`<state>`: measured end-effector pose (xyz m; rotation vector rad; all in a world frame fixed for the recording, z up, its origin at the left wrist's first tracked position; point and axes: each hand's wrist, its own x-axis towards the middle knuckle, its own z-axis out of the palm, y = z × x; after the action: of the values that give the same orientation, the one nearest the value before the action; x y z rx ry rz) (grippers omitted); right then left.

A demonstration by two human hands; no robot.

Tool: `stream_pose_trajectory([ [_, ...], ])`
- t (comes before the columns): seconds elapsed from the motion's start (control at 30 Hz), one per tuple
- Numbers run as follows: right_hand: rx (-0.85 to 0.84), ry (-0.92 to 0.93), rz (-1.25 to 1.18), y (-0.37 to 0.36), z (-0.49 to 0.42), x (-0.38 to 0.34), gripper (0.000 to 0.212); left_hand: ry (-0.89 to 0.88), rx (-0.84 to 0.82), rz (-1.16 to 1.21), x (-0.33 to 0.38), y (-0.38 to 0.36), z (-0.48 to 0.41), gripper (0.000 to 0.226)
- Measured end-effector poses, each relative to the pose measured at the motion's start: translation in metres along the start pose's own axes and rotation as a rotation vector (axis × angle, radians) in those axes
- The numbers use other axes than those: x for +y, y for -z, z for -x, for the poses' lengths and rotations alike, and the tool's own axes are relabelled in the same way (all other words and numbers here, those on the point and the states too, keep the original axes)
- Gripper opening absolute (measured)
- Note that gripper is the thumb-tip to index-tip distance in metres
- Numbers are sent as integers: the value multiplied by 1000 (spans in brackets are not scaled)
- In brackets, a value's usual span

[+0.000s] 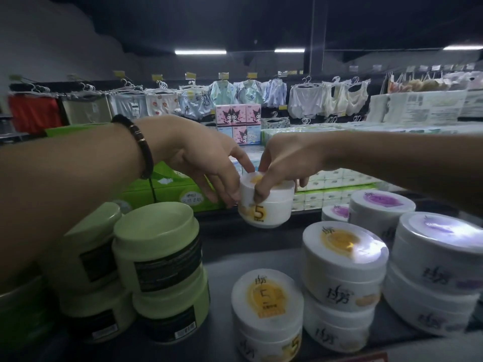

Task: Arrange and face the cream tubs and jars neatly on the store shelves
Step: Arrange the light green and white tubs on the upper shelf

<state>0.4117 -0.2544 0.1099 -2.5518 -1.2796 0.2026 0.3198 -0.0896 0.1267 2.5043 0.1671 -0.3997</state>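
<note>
Over the shelf [248, 246], left hand [193, 158] and right hand [285, 160] seemingly pinch one tub [271, 207].

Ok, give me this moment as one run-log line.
yellow-label white tub: upright, 5 toward camera | left hand: grips its side | right hand: grips its lid | resting or lifted: cannot tell
</note>
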Motion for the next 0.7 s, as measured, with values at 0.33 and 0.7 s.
stream_pose_trajectory([
  [0.33,53,141,-38,-3,25,-11,43,-49,152,-181,9,-22,29,69],
  [0.7,85,185,39,-3,56,-16,56,-80,262,-279,10,-42,45,71],
])
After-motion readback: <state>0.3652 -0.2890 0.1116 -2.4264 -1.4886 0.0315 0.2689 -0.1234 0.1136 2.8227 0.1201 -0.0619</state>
